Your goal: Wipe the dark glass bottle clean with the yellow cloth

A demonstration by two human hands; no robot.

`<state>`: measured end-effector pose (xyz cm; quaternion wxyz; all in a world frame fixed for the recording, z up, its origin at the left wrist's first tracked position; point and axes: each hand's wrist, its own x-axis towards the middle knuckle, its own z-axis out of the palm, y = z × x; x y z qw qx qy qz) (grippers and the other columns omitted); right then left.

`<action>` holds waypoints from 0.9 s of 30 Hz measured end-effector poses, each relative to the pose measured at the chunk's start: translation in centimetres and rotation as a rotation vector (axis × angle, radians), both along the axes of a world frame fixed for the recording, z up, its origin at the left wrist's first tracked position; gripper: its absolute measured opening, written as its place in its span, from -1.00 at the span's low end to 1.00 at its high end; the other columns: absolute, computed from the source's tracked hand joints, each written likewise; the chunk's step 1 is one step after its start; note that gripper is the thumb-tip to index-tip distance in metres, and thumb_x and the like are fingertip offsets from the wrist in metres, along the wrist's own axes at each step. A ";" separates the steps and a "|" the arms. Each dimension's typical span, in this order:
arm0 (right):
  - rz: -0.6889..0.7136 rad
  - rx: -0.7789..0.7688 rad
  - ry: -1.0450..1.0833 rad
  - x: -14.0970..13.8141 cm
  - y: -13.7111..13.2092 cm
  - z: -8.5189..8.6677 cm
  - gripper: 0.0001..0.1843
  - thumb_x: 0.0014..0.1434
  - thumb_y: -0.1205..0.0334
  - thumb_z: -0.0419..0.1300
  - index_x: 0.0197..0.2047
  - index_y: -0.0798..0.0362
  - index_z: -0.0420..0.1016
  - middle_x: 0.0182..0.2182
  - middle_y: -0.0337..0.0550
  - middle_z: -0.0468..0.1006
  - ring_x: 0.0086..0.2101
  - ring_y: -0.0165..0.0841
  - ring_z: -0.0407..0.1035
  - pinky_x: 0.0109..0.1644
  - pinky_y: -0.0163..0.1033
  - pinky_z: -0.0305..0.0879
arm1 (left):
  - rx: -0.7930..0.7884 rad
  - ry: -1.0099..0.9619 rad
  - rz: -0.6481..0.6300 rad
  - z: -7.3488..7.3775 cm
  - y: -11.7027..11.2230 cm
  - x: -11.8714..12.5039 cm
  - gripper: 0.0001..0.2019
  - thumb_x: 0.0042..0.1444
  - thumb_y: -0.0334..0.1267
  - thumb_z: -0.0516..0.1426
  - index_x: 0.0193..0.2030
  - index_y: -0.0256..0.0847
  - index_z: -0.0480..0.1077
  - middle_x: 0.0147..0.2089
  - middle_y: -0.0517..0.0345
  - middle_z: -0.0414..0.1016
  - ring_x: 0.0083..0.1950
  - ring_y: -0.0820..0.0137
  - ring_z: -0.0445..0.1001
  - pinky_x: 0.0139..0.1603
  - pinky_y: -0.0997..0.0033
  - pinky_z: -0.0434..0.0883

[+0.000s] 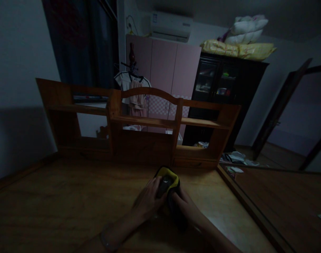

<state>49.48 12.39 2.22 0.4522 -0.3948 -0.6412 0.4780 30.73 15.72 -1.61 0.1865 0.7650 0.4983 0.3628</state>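
A dark room. My left hand [147, 201] and my right hand [184, 207] meet on a wooden desk top [70, 203]. Between them is a yellow-and-black cloth or pad [168, 174] wrapped around a small dark rounded object [165, 184] that I cannot make out. My left hand's fingers curl onto the dark object from the left. My right hand grips the black lower part of the cloth from the right, fingers closed. Both hands rest low over the desk.
A wooden shelf unit [139, 119] stands at the desk's back edge. Behind it are a pink wardrobe [165, 70], hanging clothes [134, 91], a dark glass cabinet [220, 84] with bedding on top, and an air conditioner [171, 26]. The desk's right edge [244, 203] drops to the floor.
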 end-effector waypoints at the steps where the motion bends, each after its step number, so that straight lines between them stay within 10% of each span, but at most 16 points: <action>1: 0.006 0.002 0.002 0.0 0.0 0.1 -0.45 0.26 0.07 0.14 0.29 -0.07 0.24 0.17 -0.16 0.42 0.20 -0.21 0.25 0.30 -0.07 0.11 | -0.033 -0.006 0.009 -0.3 0.1 0.0 -0.38 0.22 0.09 0.02 0.33 -0.21 0.13 0.35 -0.14 0.21 0.36 0.10 0.19 0.34 0.03 0.14; 9: -0.015 0.094 0.018 -0.2 1.0 -0.4 -0.18 0.05 0.19 0.36 0.34 -0.10 0.15 0.20 -0.10 0.40 0.14 -0.15 0.33 0.25 0.00 0.23 | -0.128 -0.126 0.047 -0.3 0.3 -0.1 -0.33 0.24 0.18 -0.06 0.35 -0.23 0.13 0.35 -0.15 0.20 0.36 0.09 0.20 0.33 0.04 0.14; 27: -0.045 0.146 -0.127 -0.3 1.1 -0.2 -0.50 -0.04 0.34 0.36 0.03 0.03 0.49 -0.16 -0.16 0.64 -0.18 -0.14 0.52 -0.09 -0.13 0.44 | -0.049 -0.200 -0.015 0.9 -0.1 0.1 -0.41 0.20 0.14 0.04 0.26 -0.13 0.15 0.21 -0.07 0.35 0.18 0.14 0.38 0.18 0.12 0.33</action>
